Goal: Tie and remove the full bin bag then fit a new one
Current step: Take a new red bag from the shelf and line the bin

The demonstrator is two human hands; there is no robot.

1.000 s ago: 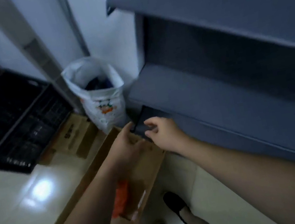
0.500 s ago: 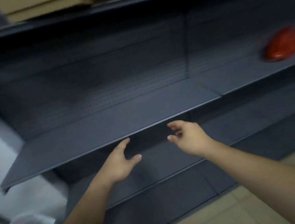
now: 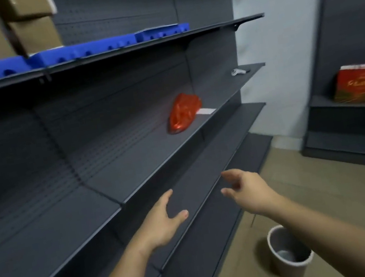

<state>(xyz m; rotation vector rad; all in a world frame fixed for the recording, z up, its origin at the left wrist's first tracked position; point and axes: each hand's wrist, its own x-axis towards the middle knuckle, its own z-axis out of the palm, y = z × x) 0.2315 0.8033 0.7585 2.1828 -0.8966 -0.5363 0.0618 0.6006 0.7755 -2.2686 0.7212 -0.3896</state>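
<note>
A small grey bin with a pale rim stands on the floor at the lower right, partly behind my right forearm; something pale lies at its bottom. A crumpled red plastic bag lies on a dark middle shelf, well ahead of both hands. My left hand is held out in front of the shelves, fingers apart, holding nothing. My right hand is beside it, fingers loosely spread, also holding nothing. Both hands are above and left of the bin, apart from it.
Dark grey shelving runs along the left. Blue trays and cardboard boxes sit on the upper shelf. A small white device lies on a shelf end. A red box stands on a far shelf unit at the right.
The view has swung right from the white bag and cardboard box on the floor to the shelves; the grey bin has come into view. Both hands left the cardboard box and are held out, holding nothing.
</note>
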